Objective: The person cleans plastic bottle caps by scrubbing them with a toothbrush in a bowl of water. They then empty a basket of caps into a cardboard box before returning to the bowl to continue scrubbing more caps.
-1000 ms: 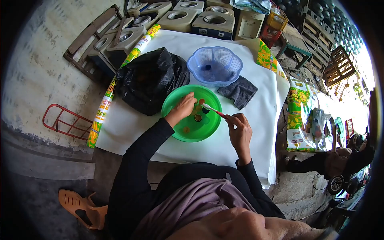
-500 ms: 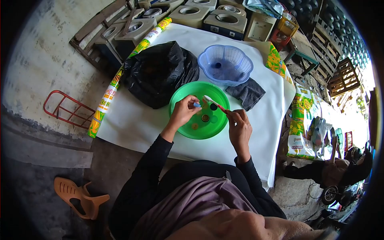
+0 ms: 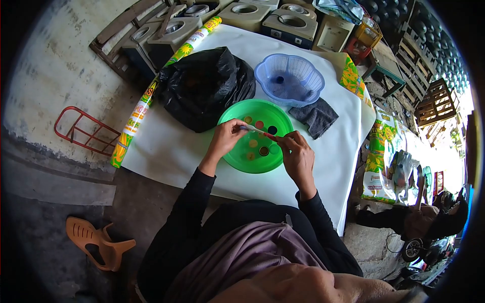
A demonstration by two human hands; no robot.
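Note:
My left hand [image 3: 225,139] pinches a small blue bottle cap [image 3: 243,127] over the left part of a green basin [image 3: 235,157]. In my right hand [image 3: 298,157] is a toothbrush [image 3: 265,134] with a red-and-white handle, its bristle end pointing left and meeting the cap; my fingers partly hide the cap. Several round caps of different colours lie in the basin below, among them a black cap [image 3: 272,130] and a dark-rimmed one [image 3: 263,150].
Behind the basin are a black plastic bag [image 3: 202,86], a blue basket [image 3: 289,96] and a dark grey cloth [image 3: 316,118] on the white-covered table [image 3: 313,202]. An orange plastic chair [image 3: 103,245] stands at lower left. A person [image 3: 409,219] is at far right.
The toothbrush has moved left from apart to against the blue cap, and my hands have come closer together. The view has shifted slightly.

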